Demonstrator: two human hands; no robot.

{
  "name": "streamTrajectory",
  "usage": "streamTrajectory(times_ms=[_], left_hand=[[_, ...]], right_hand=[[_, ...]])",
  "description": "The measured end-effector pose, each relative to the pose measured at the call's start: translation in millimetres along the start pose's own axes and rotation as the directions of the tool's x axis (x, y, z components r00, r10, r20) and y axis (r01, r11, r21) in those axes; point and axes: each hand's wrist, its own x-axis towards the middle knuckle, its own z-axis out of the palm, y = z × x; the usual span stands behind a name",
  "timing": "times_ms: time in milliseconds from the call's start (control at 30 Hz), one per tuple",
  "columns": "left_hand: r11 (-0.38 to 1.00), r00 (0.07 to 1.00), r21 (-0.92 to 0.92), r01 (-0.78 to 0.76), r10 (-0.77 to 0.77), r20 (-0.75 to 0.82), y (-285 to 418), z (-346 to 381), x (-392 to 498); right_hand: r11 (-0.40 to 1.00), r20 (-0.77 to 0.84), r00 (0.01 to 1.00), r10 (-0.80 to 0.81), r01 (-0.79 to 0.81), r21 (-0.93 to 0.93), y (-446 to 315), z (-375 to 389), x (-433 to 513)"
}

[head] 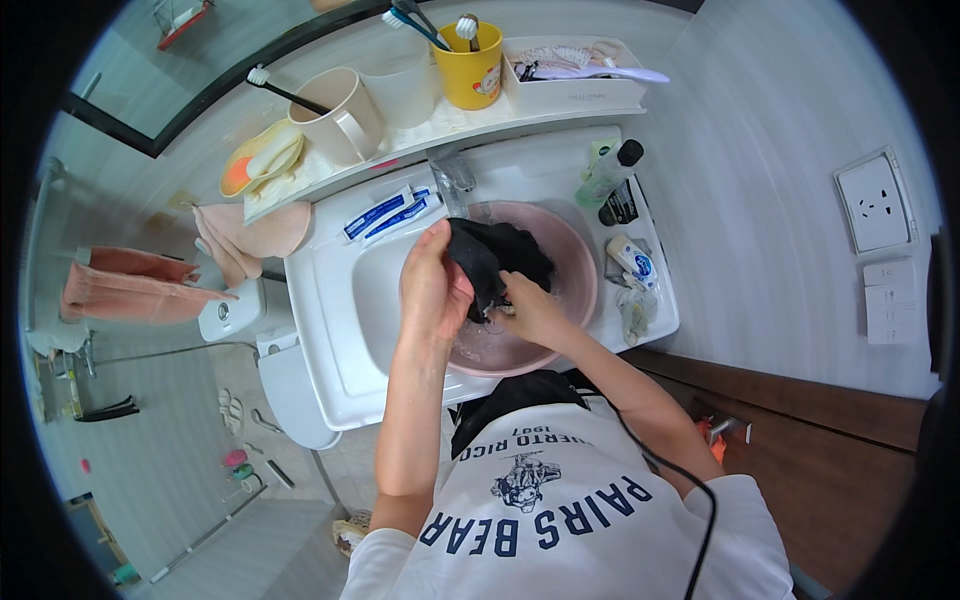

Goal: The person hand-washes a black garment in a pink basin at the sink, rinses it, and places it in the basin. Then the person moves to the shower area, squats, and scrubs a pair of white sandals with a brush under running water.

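A pink plastic basin (581, 289) holding water stands partly over the white washbasin (337, 300). Dark cloth (517, 251) lies bunched over the pink basin, its near part raised in my hands. My left hand (433, 289) grips the cloth's left edge, with the thumb on top and the palm turned up. At the cloth's lower edge, my right hand (529, 311) pinches the fabric between its fingers. Behind the cloth is the faucet (450, 187), partly hidden by it. The water under my hands looks disturbed, with small bubbles.
Two toothpaste tubes (394, 214) lie left of the faucet. To the right stand a green bottle (600, 180), a dark container (619, 205) and a soap package (631, 259). A shelf above bears a beige mug (337, 112), a yellow cup (469, 71) and a white box (577, 94).
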Motion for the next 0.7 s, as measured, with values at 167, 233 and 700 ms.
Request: streamTrajectory(times_ms=[167,233,700], left_hand=[[0.997,0.998,-0.046,-0.063,0.064,0.02,49,-16,2],[0.951,0.968,0.252,-0.181,0.218,-0.126,58,-26,0],[0.377,0.918,0.886,-0.27,0.377,0.119,40,-37,-5]], right_hand=[[0.954,-0.027,0.994,0.106,-0.094,0.286,24,-10,25],[0.864,0.018,0.982,0.189,-0.175,0.473,31,-37,26],[0.855,-0.148,0.981,-0.123,0.029,-0.518,21,-65,32]])
